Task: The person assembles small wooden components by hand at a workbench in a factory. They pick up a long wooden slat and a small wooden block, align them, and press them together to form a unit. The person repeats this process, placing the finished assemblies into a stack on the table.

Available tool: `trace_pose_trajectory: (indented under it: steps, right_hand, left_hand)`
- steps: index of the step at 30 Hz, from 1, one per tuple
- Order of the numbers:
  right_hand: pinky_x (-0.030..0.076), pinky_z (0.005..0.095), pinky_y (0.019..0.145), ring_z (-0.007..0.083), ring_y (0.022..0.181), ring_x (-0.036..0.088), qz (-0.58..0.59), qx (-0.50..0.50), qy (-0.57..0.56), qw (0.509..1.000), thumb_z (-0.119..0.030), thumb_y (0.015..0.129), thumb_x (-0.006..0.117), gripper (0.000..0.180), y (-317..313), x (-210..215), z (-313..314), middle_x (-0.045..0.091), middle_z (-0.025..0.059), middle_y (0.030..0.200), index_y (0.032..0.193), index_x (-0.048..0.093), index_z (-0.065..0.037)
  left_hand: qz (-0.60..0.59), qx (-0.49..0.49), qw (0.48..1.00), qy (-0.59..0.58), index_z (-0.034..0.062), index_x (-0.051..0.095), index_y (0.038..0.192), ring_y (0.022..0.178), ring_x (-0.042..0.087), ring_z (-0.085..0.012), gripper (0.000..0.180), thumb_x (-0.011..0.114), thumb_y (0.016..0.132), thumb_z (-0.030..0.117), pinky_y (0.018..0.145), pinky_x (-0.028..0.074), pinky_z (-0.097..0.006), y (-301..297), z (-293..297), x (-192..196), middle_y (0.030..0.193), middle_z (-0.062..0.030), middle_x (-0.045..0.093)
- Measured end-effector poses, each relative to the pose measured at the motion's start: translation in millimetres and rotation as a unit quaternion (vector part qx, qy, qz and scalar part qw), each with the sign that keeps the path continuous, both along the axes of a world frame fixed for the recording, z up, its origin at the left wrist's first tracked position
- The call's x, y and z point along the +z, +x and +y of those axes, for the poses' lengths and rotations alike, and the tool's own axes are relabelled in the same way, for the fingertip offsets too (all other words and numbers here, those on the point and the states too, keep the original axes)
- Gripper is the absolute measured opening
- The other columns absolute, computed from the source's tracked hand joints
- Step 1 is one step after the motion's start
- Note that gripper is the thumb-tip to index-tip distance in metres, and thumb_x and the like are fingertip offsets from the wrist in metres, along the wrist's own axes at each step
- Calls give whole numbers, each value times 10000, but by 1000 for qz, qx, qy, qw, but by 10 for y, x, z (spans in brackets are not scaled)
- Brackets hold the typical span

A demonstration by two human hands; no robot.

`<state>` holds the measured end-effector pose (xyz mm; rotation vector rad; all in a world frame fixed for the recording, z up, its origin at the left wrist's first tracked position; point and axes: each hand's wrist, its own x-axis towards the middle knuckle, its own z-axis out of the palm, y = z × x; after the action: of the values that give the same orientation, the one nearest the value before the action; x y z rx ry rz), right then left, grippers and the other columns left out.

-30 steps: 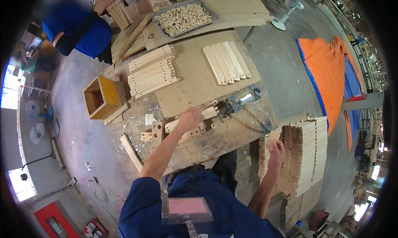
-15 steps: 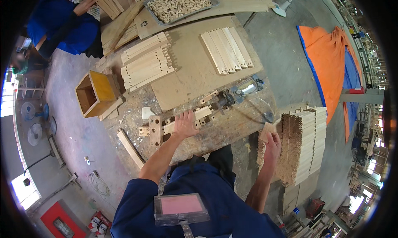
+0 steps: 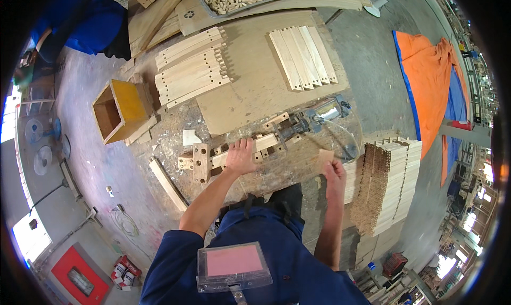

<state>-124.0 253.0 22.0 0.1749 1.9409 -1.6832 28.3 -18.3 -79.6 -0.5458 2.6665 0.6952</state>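
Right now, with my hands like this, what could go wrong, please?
Your left hand is on the strip, near the metal cylinder: its fingers might be pinched if that mechanism moves.
Your right hand, holding a small piece, is close to the tall stack; a bump could perhaps shift it.

The head-worn fisheye looks down across the workbench point(image 3: 301, 164).

1. Badge point(image 3: 234, 282): clear, rectangular, pink card point(image 3: 234, 260) inside.
2. Clip point(image 3: 239, 296): narrow, at the badge's lower edge.
3. Shirt point(image 3: 301, 257): dark blue, behind the badge.
4. Sleeves point(image 3: 173, 257): short, dark blue, either side of the badge.
5. Trousers point(image 3: 287, 196): black, above the badge.
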Motion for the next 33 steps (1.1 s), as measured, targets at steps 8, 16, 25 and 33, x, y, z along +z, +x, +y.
trace_pose_trajectory:
  steps: [8,16,25,33]
  right_hand:
    - [471,231,698,63,762,573,-80,177,159,968,-136,971,603,159,712,-658,-117,652,-12,864,1069,639,-17]
    - [475,218,750,62,839,589,-90,61,56,993,-122,960,609,182,614,-637,-181,661,0,915,1105,640,-16]
    - [545,285,693,123,791,661,-134,-27,-41,990,-158,958,620,198,744,-560,-28,680,29,928,1114,656,-42]
    - [519,271,634,113,764,644,-84,0,-12,996,-226,954,648,247,447,-259,51,667,25,911,1123,658,-47]
  left_hand:
    - [-19,-11,1000,2,-7,401,1366,1216,496,-332,951,777,683,539,1013,396,-465,-10,-64,52,1258,-191,519]
    - [-10,-9,1000,8,-7,399,1375,1203,509,-341,968,765,676,553,1022,399,-472,39,-34,19,1248,-188,522]
    - [38,-19,999,31,-18,438,1347,1190,537,-385,962,720,697,634,1005,424,-495,20,-53,83,1251,-233,543]
    - [216,-148,964,34,54,530,1229,909,658,-371,570,593,904,517,730,541,-469,-65,44,621,1001,-182,613]
